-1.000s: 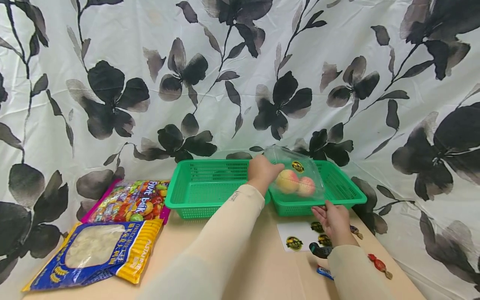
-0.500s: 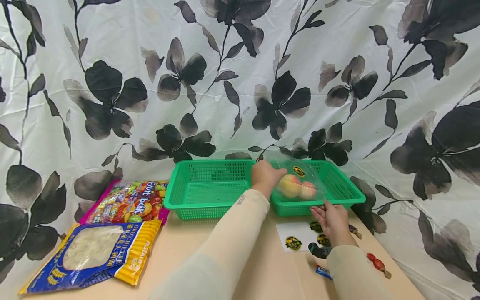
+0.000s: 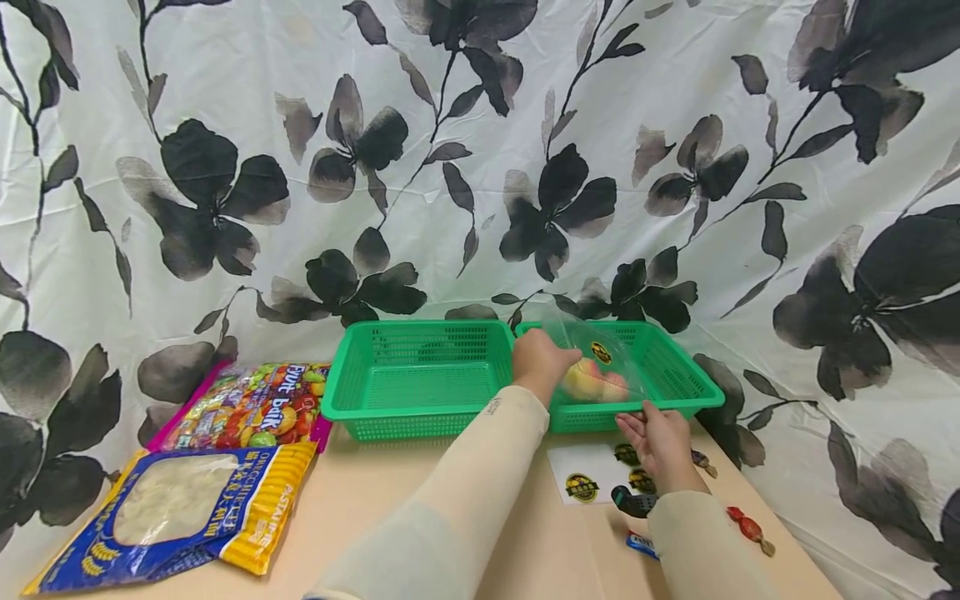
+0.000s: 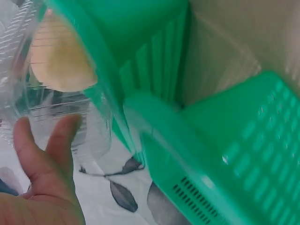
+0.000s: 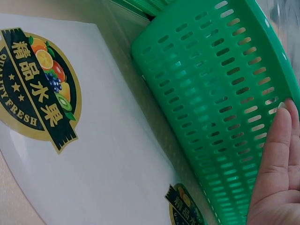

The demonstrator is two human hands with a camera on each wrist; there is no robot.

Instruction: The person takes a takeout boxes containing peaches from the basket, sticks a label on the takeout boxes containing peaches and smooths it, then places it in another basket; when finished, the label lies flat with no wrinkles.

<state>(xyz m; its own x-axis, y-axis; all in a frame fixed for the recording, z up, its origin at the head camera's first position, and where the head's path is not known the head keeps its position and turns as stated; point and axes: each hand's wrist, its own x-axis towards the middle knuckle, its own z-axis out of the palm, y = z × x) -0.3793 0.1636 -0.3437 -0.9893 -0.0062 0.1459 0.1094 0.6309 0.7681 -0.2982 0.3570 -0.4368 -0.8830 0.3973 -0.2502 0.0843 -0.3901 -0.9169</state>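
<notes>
Two green baskets [image 3: 420, 375], a white cloth with black flowers [image 3: 225, 192], and a blue-and-yellow packet [image 3: 180, 508].

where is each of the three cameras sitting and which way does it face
Head: sits on the person's head, looking forward and down at the table; both sleeved arms, left hand and right hand show.
Left wrist: looks past the left hand's fingers at the clear fruit box over the right green basket.
Right wrist: looks along the right hand's fingers at that basket's wall and the sticker sheet.
Shared: both wrist views show the right green basket.
</notes>
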